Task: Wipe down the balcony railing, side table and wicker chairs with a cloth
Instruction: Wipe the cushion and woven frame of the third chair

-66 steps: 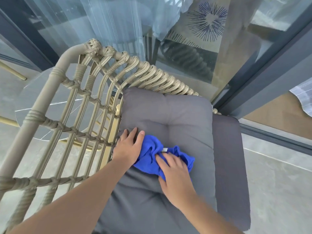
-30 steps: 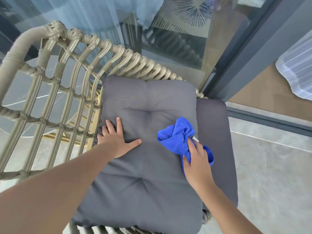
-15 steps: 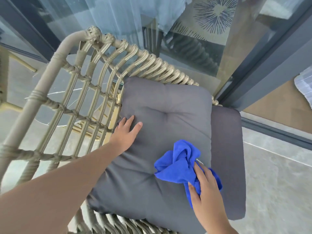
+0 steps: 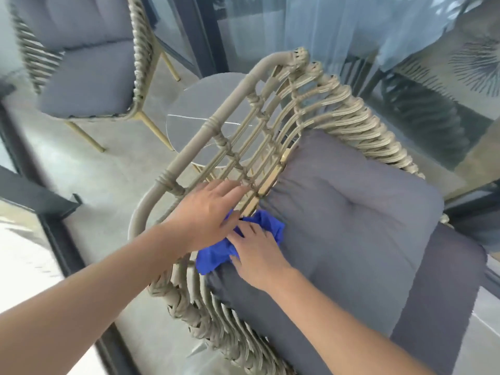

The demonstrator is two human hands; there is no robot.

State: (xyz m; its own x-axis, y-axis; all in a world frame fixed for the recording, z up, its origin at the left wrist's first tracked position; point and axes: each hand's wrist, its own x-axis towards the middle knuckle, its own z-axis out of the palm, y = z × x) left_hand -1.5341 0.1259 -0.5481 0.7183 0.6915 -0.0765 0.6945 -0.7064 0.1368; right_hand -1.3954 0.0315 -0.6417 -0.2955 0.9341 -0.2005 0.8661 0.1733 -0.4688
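A bunched blue cloth (image 4: 216, 255) lies at the left edge of the grey seat cushion (image 4: 351, 226), against the woven side of the near wicker chair (image 4: 205, 150). My right hand (image 4: 257, 255) presses on the cloth with fingers spread. My left hand (image 4: 208, 212) reaches over the chair's armrest weave, fingers straight, fingertips near the cloth's top. A round pale side table (image 4: 200, 109) stands beyond the chair side. A second wicker chair (image 4: 81, 66) with grey cushions is at the upper left.
A dark railing frame with glass (image 4: 40, 201) runs along the left. Sliding glass doors with sheer curtain (image 4: 338, 31) stand behind the chair. The floor (image 4: 102, 169) is grey tile.
My right hand slid the cloth from the cushion's right part to its left edge. My left hand lifted off the cushion onto the chair's side weave. The view swung left.
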